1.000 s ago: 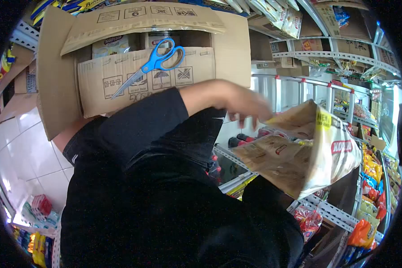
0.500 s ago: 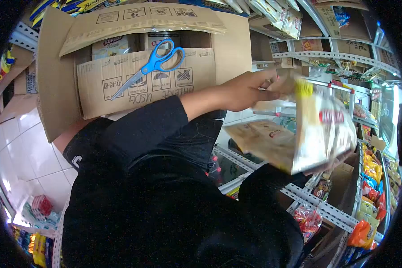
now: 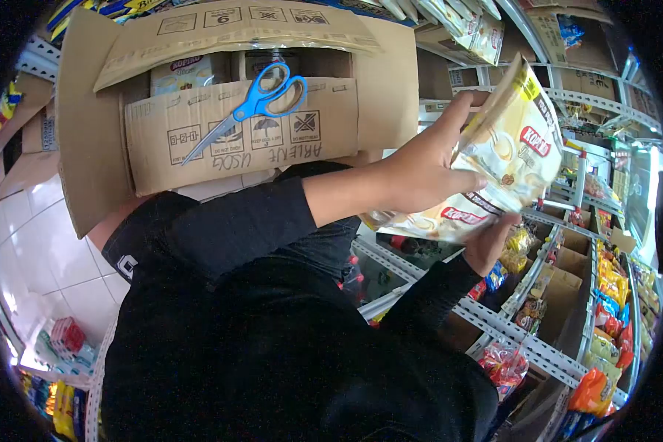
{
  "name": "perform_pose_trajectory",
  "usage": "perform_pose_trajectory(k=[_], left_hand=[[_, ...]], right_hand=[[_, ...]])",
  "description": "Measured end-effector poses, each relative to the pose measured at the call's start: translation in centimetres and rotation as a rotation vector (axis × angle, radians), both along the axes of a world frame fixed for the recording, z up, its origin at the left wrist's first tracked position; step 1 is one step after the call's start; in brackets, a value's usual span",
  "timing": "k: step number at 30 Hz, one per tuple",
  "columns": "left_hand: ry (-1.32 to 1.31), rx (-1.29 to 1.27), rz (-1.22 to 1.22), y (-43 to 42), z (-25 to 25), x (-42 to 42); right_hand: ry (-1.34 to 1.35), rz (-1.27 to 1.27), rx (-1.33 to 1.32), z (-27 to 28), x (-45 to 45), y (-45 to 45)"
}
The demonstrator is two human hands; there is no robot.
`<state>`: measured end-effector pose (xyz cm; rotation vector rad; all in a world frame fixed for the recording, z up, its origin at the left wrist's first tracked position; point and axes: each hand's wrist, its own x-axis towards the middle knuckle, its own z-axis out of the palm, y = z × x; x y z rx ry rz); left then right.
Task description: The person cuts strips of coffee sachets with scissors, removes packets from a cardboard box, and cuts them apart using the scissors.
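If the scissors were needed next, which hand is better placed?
Probably the left hand: it grips the Kopiko packaging but is nearer the scissors; the right hand, at the packaging's lower edge, is farther.

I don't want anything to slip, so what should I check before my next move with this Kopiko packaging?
1. Left hand gripping the Kopiko packaging: ok, thumb on its front.
2. Right hand gripping too: cannot tell; it meets the lower edge, fingers partly hidden.
3. Scissors off the cardboard box: not ok, they lie across its printed panel.
4. Box open: ok, a Kopiko pack shows inside.
5. Packaging sealed: cannot tell from this view.
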<state>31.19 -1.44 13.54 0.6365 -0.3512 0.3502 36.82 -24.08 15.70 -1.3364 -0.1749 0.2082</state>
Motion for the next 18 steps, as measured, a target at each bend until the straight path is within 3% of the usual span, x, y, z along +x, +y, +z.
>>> perform_pose_trajectory(k=[1,4,7,10,12,14,16,18], left_hand=[[-0.003,-0.083,-0.039,0.1,0.1,-0.2],[0.185,0.462,0.108,0.3,-1.9,0.1],[0.385,0.951,0.580,0.5,-3.5,-2.0],[0.596,0.694,0.007,0.0,-6.0,-4.7],[0.711,0.588,-0.309,-2.1,-10.3,-5.9],[0.736,0.305,-0.536,-2.4,-10.7,-6.4],[0.669,-0.156,-0.655,-1.1,-7.9,-6.9],[0.396,-0.187,-0.560,0.5,-7.0,-5.9]], right_hand=[[-0.027,0.059,0.038,-0.7,0.1,-1.0],[-0.290,-0.118,-0.217,0.9,-0.5,0.6],[-0.435,-0.198,-0.268,2.1,0.7,-0.7],[-0.560,-0.170,-0.111,2.4,1.3,-2.0],[-0.591,-0.091,-0.008,2.4,0.7,-1.0],[-0.620,-0.093,0.036,2.1,0.1,-0.4],[-0.583,-0.141,0.079,1.4,-0.8,-0.4],[-0.389,-0.084,0.151,1.9,-1.0,-0.8]])
